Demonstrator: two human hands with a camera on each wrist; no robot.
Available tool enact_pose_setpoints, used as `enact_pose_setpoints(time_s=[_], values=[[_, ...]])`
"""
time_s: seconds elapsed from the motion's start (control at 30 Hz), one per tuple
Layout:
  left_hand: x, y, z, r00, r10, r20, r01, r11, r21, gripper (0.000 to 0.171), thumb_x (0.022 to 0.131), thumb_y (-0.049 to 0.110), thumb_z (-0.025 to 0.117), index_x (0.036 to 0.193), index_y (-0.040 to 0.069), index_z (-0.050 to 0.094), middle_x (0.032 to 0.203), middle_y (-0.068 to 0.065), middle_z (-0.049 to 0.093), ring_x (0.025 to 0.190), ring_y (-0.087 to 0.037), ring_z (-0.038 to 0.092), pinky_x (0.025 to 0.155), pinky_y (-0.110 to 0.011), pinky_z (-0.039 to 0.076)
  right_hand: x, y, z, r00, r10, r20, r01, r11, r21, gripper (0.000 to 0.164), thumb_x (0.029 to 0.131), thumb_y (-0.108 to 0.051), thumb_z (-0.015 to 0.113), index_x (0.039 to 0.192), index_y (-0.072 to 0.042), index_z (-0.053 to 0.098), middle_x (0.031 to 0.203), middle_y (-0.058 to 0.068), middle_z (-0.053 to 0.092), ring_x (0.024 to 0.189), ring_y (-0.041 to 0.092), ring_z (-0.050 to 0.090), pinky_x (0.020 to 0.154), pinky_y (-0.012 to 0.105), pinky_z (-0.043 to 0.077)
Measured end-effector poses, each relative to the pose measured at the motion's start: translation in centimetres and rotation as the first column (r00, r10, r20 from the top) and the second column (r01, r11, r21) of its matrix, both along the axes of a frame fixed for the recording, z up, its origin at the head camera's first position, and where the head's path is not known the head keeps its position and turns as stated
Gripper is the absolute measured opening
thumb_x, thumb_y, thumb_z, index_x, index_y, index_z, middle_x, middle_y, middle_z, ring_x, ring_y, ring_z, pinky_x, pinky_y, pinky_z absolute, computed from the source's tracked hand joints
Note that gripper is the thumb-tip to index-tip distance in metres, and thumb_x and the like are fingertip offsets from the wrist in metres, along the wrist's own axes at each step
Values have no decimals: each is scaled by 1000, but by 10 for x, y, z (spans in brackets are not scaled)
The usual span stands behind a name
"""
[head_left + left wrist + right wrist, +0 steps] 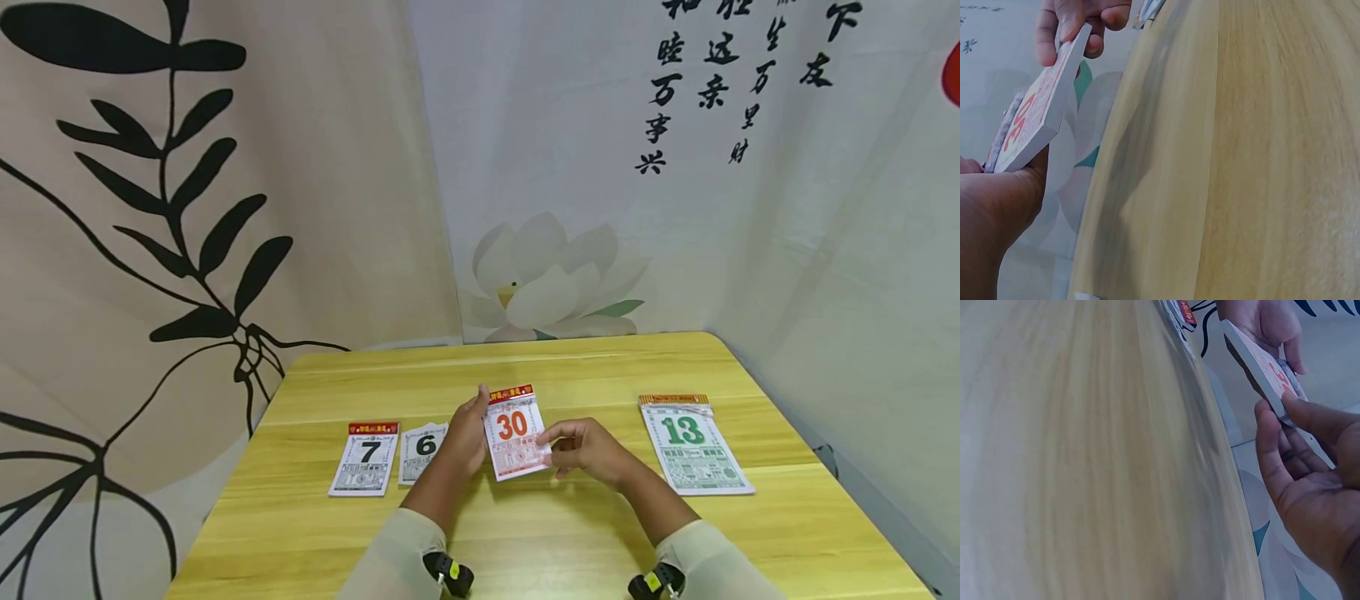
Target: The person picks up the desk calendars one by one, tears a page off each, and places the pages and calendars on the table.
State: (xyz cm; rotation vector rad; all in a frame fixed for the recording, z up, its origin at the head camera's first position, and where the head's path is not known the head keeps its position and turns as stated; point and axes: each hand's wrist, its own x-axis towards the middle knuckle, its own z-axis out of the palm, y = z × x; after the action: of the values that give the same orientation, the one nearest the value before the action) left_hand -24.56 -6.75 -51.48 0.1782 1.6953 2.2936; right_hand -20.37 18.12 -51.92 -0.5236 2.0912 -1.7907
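Note:
A thick tear-off calendar [516, 433] with a red header and a red 30 on its top sheet is held up over the table. My left hand [469, 433] grips it along its left edge, thumb near the header. At its lower right corner my right hand [588, 450] pinches the pad between thumb and fingers. In the left wrist view the calendar [1044, 103] shows its thick white side between both hands. From the right wrist, the thumb [1313, 415] lies on the printed face with the fingers under the pad.
Left of the hands lie a calendar showing a black 7 [365, 458] and a loose sheet with a black 6 [422, 452], partly behind the left forearm. A calendar with a green 13 [693, 446] lies at the right on the wooden table [585, 550]. Printed curtains [360, 167] hang behind.

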Motion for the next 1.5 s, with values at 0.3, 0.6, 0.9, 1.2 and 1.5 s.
enact_pose_setpoints(time_s=[0.3,0.6,0.9,1.2,1.5], values=[[1,1,-2,1000,-1,15,1,1000,-5,80,116,57,34,161,-9,40,147,-28,63,120,-19,72,105,-34,61,1,-6,-2,988,-131,-79,135,990,45,22,103,-13,77,115,6,78,117,22,76,74,17,68,69,37,64],[1,3,-8,999,6,36,-6,1000,-5,78,118,54,33,162,-10,37,150,-29,60,129,-22,67,113,-36,57,3,-8,1,955,-257,-146,267,962,51,18,102,-14,78,110,1,82,106,20,76,79,13,61,64,33,57],[-1,4,-9,999,16,37,-16,1000,-10,71,120,48,30,158,-10,43,142,-27,67,122,-21,71,104,-33,59,7,-13,11,949,-304,-81,307,952,20,22,106,-12,73,116,7,78,108,24,80,76,23,80,62,35,66],[0,3,-5,999,24,48,-26,999,42,68,120,45,30,156,-11,43,140,-24,67,120,-20,70,101,-33,60,20,-18,18,955,-109,278,173,961,-218,40,113,-23,63,143,1,55,128,16,76,106,33,82,80,42,69],[-1,5,-4,999,29,36,-31,997,68,69,119,46,33,153,-12,45,137,-20,66,119,-18,69,102,-31,59,27,-22,16,952,120,282,-7,929,-371,51,116,-24,56,162,-4,48,149,10,61,124,29,73,102,57,62]])
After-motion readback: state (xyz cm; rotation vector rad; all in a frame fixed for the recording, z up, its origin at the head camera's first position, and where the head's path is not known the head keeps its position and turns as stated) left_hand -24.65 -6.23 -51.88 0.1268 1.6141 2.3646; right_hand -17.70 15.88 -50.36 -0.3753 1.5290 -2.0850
